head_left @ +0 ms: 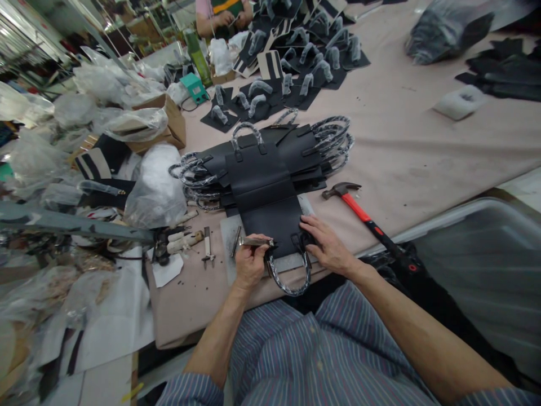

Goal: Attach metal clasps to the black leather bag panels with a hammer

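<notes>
A black leather bag panel [270, 217] lies on a grey work plate [230, 234] at the table's near edge, its plastic-wrapped handle [291, 285] hanging toward me. My left hand [250, 264] is closed on a slim metal punch tool [256, 242], whose tip rests at the panel's near left corner. My right hand [327, 243] lies flat with fingers spread on the panel's right side, pressing it down by the handle tab. Behind the panel sits a stack of similar black panels with wrapped handles [270, 155].
A red-handled hammer [359, 210] lies to the right of the panel. Pliers and small tools [186, 242] lie at the left. Plastic bags [154, 183] and cardboard boxes crowd the left side. More black pieces [296, 62] cover the far table, where another person's hands [228, 20] work.
</notes>
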Tool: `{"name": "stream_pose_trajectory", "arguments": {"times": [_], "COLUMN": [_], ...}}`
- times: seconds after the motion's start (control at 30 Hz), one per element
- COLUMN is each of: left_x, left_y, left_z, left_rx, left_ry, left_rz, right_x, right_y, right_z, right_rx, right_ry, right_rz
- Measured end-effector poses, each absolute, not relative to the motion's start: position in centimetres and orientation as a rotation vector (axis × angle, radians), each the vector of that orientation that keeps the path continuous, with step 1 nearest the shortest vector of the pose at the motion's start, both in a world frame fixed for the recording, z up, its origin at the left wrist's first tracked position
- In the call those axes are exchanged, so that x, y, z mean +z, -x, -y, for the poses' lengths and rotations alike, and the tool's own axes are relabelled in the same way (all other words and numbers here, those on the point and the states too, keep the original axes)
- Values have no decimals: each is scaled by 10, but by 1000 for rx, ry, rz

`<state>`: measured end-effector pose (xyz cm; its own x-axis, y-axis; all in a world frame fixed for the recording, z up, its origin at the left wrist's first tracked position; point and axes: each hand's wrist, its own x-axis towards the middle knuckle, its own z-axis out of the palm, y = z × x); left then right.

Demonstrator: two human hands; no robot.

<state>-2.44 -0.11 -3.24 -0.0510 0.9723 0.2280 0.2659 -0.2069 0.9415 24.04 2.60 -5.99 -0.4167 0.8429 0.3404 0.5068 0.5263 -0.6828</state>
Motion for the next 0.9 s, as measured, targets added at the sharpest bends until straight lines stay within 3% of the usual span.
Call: {"name": "stream_pose_trajectory", "arguments": {"times": [0.53, 0.9], "left_x": [-22, -21], "left_y": [18, 10], "left_z": [-1, -8], "left_rx": [1306, 1229], "left_ry": [-2005, -1911], "left_rz": [-1352, -1351], "right_x": [-60, -61], "right_y": [-240, -239], "right_z": [-26, -26], "right_rx": [610, 632], "right_ry": [1076, 1092], "right_rz": [2089, 2073]}}
